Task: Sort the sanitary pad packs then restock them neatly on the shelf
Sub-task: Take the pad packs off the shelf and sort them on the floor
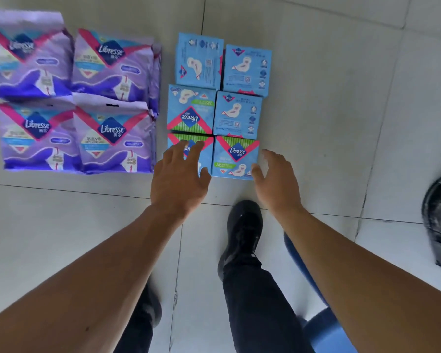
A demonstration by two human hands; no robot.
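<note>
Bright, even daylight, perhaps from the far right, with pale glare on the floor tiles [316,72]. Soft shadows under the shoe [243,230]. Motion blur on the far-left purple packs [28,57]. Wide-angle bending toward the edges.

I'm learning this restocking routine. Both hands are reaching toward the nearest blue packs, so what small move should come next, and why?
Probably close both hands on the nearest row of blue packs. The left hand is spread over the near-left pack and the right hand is open beside the near-right one, neither gripping. The packs already lie sorted by colour.
</note>
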